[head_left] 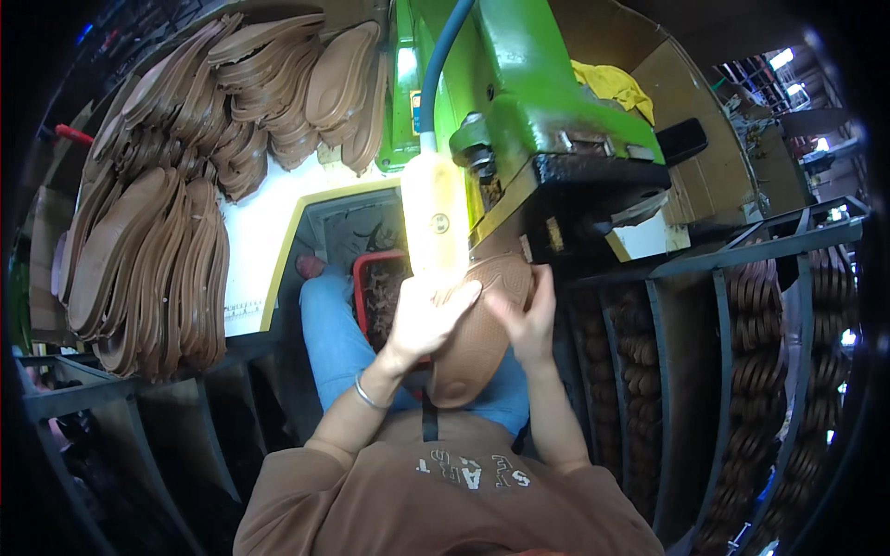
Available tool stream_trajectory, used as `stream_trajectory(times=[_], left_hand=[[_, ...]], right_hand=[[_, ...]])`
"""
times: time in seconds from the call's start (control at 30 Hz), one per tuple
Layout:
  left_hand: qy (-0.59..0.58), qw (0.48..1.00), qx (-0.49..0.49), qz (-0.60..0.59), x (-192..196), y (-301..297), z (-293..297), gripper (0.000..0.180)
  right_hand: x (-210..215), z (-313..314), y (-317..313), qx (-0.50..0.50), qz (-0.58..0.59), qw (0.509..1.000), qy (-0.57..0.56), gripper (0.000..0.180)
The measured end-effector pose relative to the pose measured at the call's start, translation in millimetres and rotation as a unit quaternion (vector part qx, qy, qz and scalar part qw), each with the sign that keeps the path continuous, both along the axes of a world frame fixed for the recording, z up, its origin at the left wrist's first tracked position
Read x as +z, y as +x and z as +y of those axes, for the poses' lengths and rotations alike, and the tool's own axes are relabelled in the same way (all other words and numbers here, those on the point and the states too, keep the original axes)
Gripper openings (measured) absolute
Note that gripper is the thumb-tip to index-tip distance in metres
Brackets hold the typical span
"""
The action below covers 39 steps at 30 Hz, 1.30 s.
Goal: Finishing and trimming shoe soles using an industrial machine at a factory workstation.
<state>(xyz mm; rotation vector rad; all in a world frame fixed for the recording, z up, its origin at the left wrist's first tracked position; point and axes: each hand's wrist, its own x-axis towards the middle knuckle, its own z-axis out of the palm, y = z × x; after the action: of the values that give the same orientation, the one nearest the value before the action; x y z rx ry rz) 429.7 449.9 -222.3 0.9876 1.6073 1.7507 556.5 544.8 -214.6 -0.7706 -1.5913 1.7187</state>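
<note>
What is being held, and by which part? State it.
A brown shoe sole, held by both hands: left hand on its left edge, right hand on its right edge near the machine.

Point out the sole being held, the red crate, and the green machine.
sole (473, 357), head view, middle of its tread face
red crate (360, 289), head view, left rim
green machine (533, 88), head view, top of its body

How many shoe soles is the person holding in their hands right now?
1: a brown sole, held between the left hand and right hand at the green machine. Another beneath it could be hidden.

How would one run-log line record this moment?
left hand: grips brown rubber shoe sole | right hand: grips sole | at green machine
</note>
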Motion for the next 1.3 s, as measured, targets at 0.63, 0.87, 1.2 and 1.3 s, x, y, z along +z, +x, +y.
stream_trajectory(times=[0.63,0.87,1.2,1.3], left_hand=[[0.007,0.988,-0.001,-0.157,-1,20,-6,0.037],[-0.066,0.994,-0.074,-0.046,17,-17,-11,0.030],[-0.009,0.996,0.075,-0.048,17,25,24,0.017],[0.031,0.992,0.101,-0.072,8,28,27,0.016]], right_hand=[[29,68,123,-0.099,0.005,0.989,-0.110,0.024],[32,129,79,0.009,0.032,0.996,-0.081,0.025],[6,123,128,-0.069,0.041,0.994,-0.070,0.024],[24,120,118,-0.077,0.032,0.995,-0.059,0.021]])
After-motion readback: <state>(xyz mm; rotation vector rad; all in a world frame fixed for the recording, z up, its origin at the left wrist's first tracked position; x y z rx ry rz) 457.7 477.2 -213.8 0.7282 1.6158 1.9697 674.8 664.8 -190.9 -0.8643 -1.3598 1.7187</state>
